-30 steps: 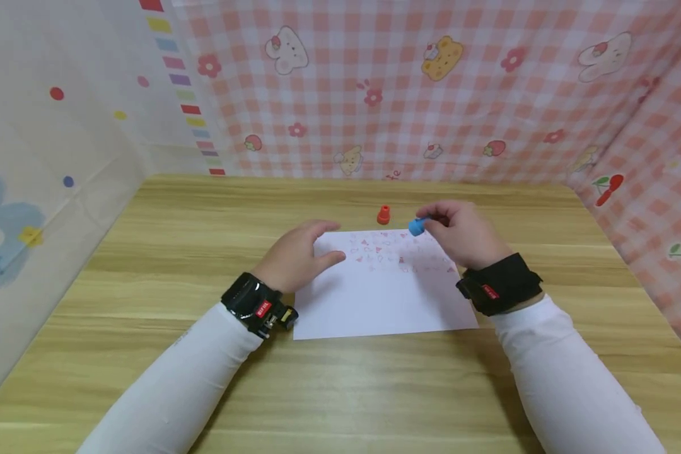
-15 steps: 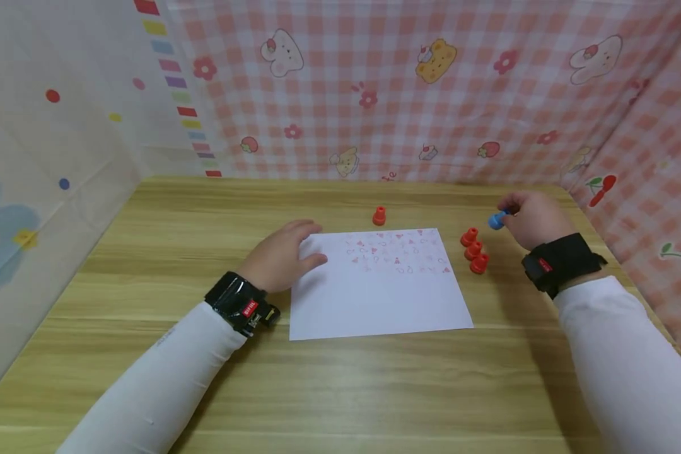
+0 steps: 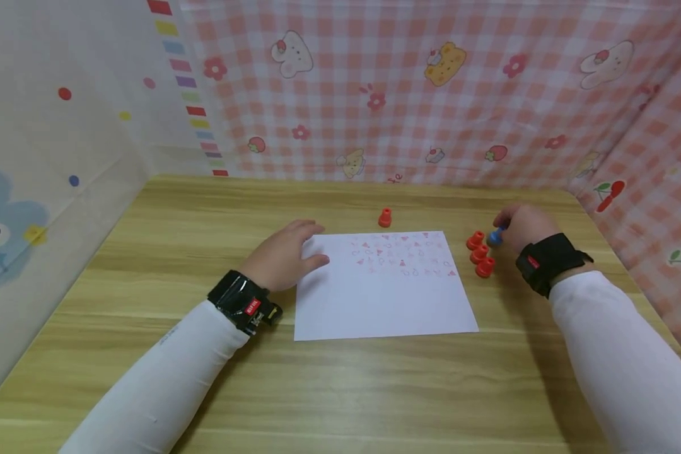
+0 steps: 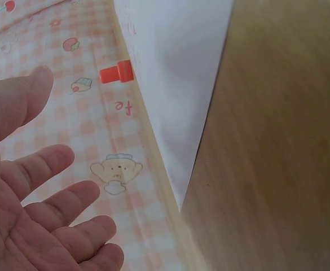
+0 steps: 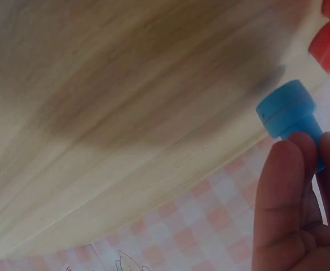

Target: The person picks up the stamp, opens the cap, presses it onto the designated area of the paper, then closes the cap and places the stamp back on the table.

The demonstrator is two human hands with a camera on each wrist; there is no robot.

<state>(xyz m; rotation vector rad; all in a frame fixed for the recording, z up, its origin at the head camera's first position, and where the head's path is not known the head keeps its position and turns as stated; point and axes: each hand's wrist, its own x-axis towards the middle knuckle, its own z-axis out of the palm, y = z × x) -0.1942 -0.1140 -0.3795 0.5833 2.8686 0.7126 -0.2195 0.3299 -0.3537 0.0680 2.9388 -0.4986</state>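
At the right of the table, my right hand (image 3: 528,228) pinches the narrow handle of a blue toy stamp (image 5: 289,107) between thumb and fingers. The stamp's wide end points down at the wood, beside a row of red stamps (image 3: 479,253). My left hand (image 3: 280,258) hovers by the upper left corner of a white sheet of paper (image 3: 383,302), fingers spread and relaxed, holding nothing; its thumb overlaps the sheet in the head view. Small faint red and pinkish prints cover the upper part of the paper.
A single red stamp (image 3: 384,218) stands just behind the paper's far edge. Wood-grain table (image 3: 340,397) lies beneath everything. A pink checked cloth (image 3: 340,82) hangs along the back and right side, and a pale printed cloth (image 3: 91,113) on the left.
My right hand has carried the blue stamp from above the paper's upper right to the right, then down beside the red stamps. My left hand has drawn back slightly to the left.
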